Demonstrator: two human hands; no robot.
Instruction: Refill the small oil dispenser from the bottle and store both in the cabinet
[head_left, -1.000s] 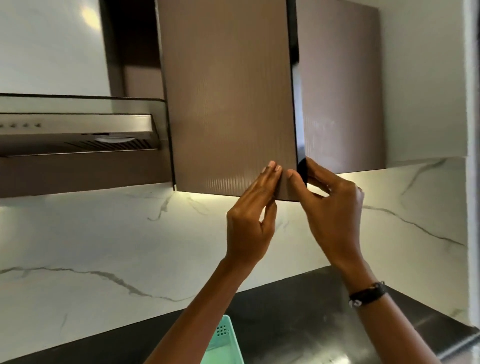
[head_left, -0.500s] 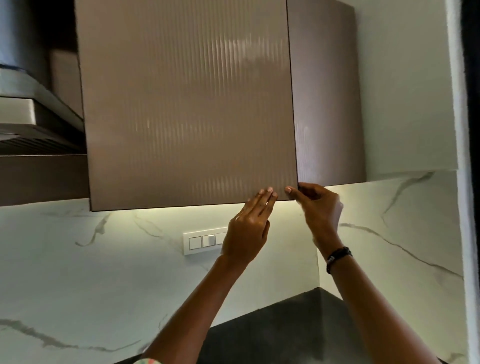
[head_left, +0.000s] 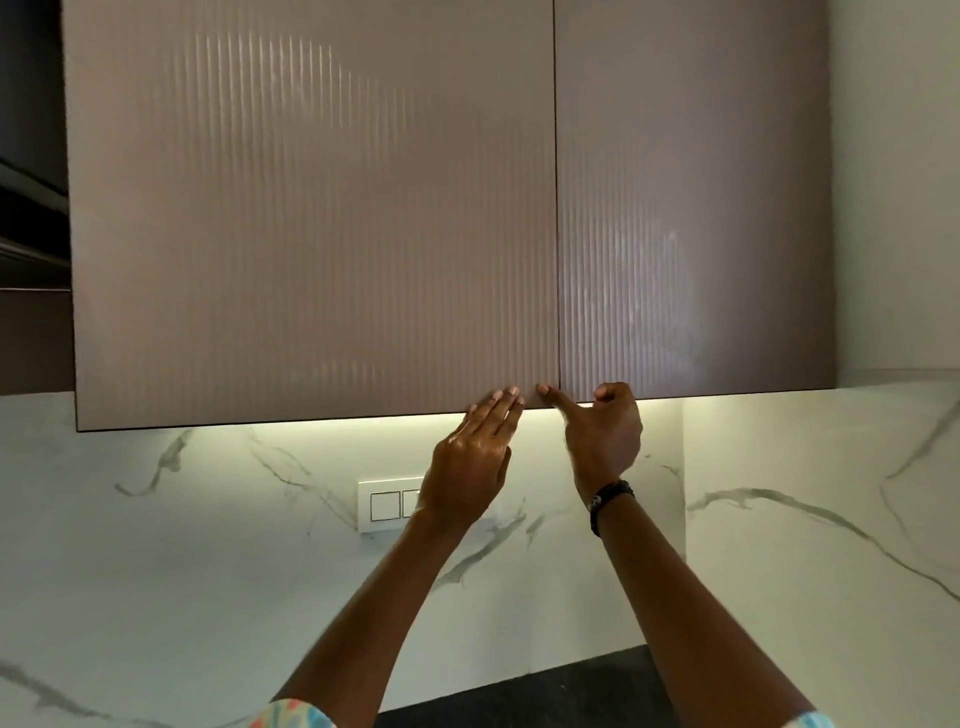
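The wall cabinet fills the upper view, with its ribbed brown left door (head_left: 311, 218) lying flush beside the right door (head_left: 691, 208). My left hand (head_left: 472, 457) has straight fingers whose tips press the left door's lower right corner. My right hand (head_left: 602, 431) is just right of it, the thumb touching the same corner near the seam and the other fingers curled under the cabinet's bottom edge. Neither the oil bottle nor the small dispenser is in view.
A white switch plate (head_left: 384, 504) sits on the marble backsplash under the cabinet, partly behind my left wrist. The dark countertop (head_left: 571, 691) shows at the bottom between my arms. The dark range hood (head_left: 31, 218) edges in at far left.
The left cabinet door has swung from ajar to flush with the right door. Both hands followed its lower corner, and my right hand no longer grips the door's edge.
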